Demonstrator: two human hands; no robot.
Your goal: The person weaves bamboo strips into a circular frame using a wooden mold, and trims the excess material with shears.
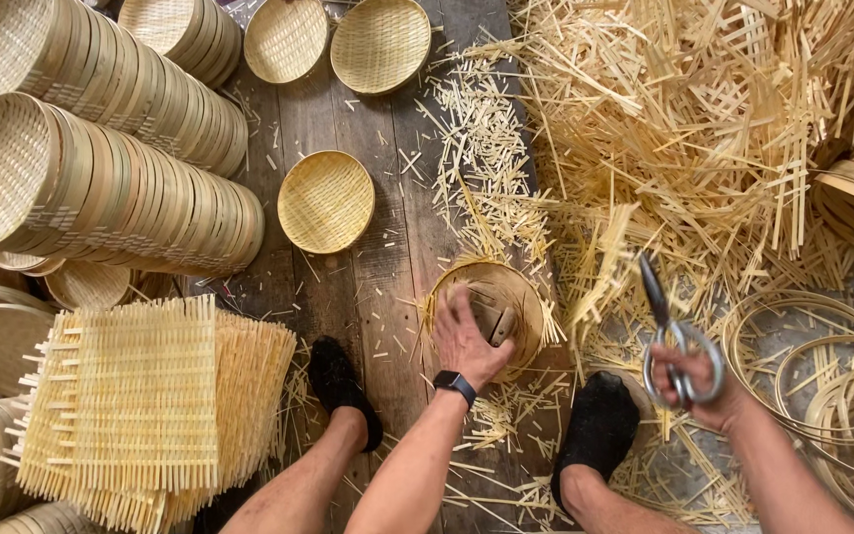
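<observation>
Left hand presses flat on the round woven bamboo tray on the plank floor between the feet, right hand grips steel shears, finished stacks of round bamboo trays lie far left, square woven mats wait untrimmed near left.

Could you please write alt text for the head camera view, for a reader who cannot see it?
Seen from above, a person's left hand presses on a round bamboo tray on a plank floor, while the right hand holds metal scissors. Stacks of finished trays, woven mats and loose bamboo strips surround them.
</observation>
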